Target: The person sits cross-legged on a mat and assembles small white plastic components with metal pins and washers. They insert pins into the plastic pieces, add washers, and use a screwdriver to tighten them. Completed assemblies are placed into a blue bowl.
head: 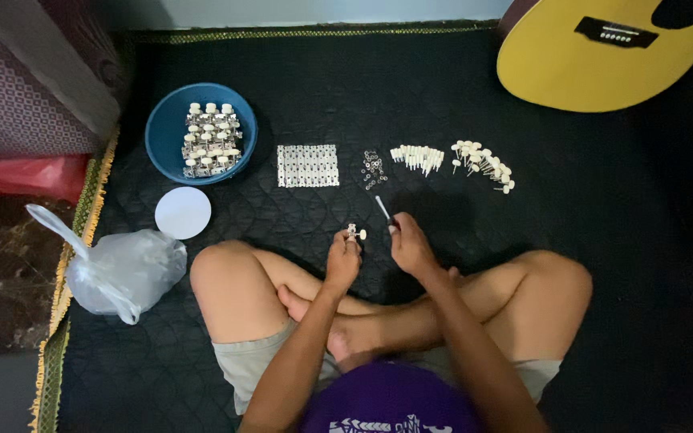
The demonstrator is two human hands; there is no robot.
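Observation:
I sit cross-legged on a black quilted mat (603, 240). My left hand (342, 261) holds a small metal tuning machine with a cream knob (355, 232) just above my knee. My right hand (411, 247) grips a thin screwdriver (382, 208) whose tip points up and left, a short way right of the tuning machine. Ahead of my hands lie a block of small metal plates (307, 165), a heap of tiny washers (374, 169), and two piles of cream-knobbed pegs (419, 157) (483, 164).
A blue bowl (162, 132) at the left holds several assembled tuning machines (212, 139). A white round lid (183, 212) and a clear plastic bag (122, 269) lie below it. A yellow acoustic guitar body (595, 60) rests at the top right. A patterned cushion (26, 80) borders the left.

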